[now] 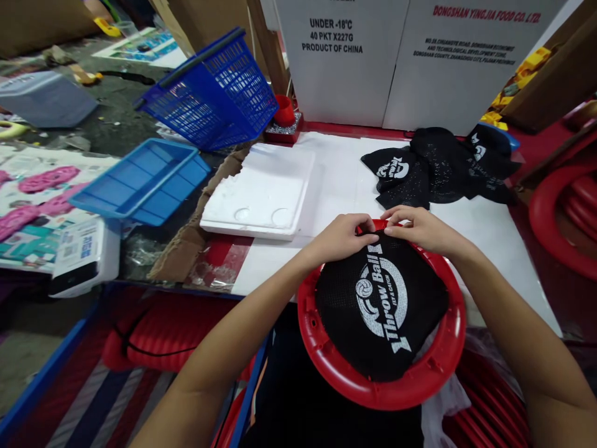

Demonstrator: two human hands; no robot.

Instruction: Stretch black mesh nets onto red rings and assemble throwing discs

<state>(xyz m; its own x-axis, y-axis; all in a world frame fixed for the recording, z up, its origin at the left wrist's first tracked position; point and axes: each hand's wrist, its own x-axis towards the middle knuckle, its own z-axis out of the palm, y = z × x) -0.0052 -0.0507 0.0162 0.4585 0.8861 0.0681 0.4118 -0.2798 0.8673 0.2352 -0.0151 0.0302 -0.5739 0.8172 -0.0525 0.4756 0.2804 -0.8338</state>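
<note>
A red plastic ring (pixel 310 323) rests tilted at the table's near edge, over my lap. Across its opening lies a black mesh fabric piece (pixel 340 311) printed in white with "Throw Ball". At the ring's far rim, my left hand (pixel 346 236) pinches the fabric's edge between thumb and fingers. Close beside it on the right, my right hand (pixel 415 229) is closed on the same edge, against the rim. Fingertips hide the exact spot where fabric meets ring. Behind my hands, a pile of similar black mesh pieces (pixel 438 165) sits on white sheeting.
A white foam lid (pixel 265 186) lies left of my hands. Beyond it are a blue basket (pixel 219 93) and a light-blue tray (pixel 140 177). A large white carton (pixel 345 68) stands at the back. Stacked red rings (pixel 163 333) fill a container below left; more (pixel 566 211) lie right.
</note>
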